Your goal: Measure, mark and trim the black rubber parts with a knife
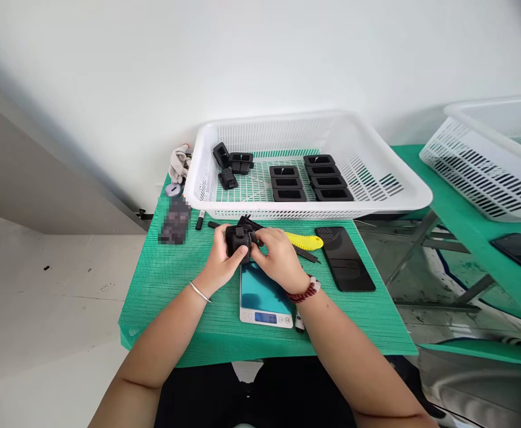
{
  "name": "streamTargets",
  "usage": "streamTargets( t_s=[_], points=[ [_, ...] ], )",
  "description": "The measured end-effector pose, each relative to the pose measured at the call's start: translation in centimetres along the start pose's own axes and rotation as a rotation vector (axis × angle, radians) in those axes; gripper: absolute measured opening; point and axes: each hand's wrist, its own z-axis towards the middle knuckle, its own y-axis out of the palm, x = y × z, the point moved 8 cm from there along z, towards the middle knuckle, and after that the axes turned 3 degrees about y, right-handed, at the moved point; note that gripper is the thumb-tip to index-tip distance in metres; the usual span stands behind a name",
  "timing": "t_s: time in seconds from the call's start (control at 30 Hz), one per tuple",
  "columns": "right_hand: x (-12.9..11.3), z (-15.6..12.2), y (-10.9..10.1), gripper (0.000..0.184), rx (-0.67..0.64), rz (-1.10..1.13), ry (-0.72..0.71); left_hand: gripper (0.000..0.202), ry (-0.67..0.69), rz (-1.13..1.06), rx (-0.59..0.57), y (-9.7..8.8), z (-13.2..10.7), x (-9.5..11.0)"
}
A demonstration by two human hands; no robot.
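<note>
Bare forearms (162, 342) stretch forward from the bottom edge over a table covered in green mesh (162, 309). The left hand (225, 260), a silver bangle (200, 292) at its wrist, curls around a black plastic housing (238, 246), thumb pressed on its near face. The right hand (276, 255), wearing a dark red bead bracelet (305, 290), pinches the housing's right edge between thumb and fingers.

The housing is matte, blocky and round-cornered, with a small raised rectangular block on its upper part, pointing up and away from the person. Its visible part runs longer from near to far than across, but fingers hide the right side, so the true long axis cannot be told. It is held above the far end of a digital scale (264, 291).

Beyond lie a yellow-handled utility knife (305, 241) and, to the right, a black smartphone (347, 261). Behind them, a white plastic basket (389, 172) contains black rectangular frames (325, 170) in two columns, with loose black pieces (228, 178) at left.
</note>
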Motion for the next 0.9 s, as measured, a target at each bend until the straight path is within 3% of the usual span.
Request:
streamTargets(
  t_s=[0.17, 0.27, 0.43, 0.57, 0.67, 0.8, 0.9],
  points=[
    [0.9, 0.2, -1.0, 0.013, 0.078, -0.067, 0.064, 0.052, -0.023, -0.006, 0.074, -0.5, 0.0, -0.4],
    [2.7, 0.3, -1.7, 0.017, 0.107, 0.118, 0.215, 0.05, -0.037, -0.075, 0.123, -1.1, 0.1, -0.2],
    [3.3, 0.3, -0.2, 0.024, -0.091, 0.462, 0.366, 0.051, -0.046, -0.117, 0.133, -1.4, 0.3, 0.2],
    [2.1, 0.3, 0.9, 0.027, -0.242, 0.524, 0.314, 0.051, -0.052, -0.12, 0.126, -1.3, 0.2, 0.2],
    [1.5, 0.3, 1.2, 0.025, -0.28, 0.504, 0.254, 0.05, -0.06, -0.119, 0.087, -0.9, 0.1, 0.2],
    [1.5, 0.3, 0.9, 0.021, -0.217, 0.408, 0.213, 0.05, -0.062, -0.088, 0.036, -0.4, 0.1, 0.2],
    [1.3, 0.4, 0.6, 0.031, -0.157, 0.233, 0.159, 0.051, -0.067, -0.083, 0.025, -0.1, 0.2, 0.2]
  ],
)
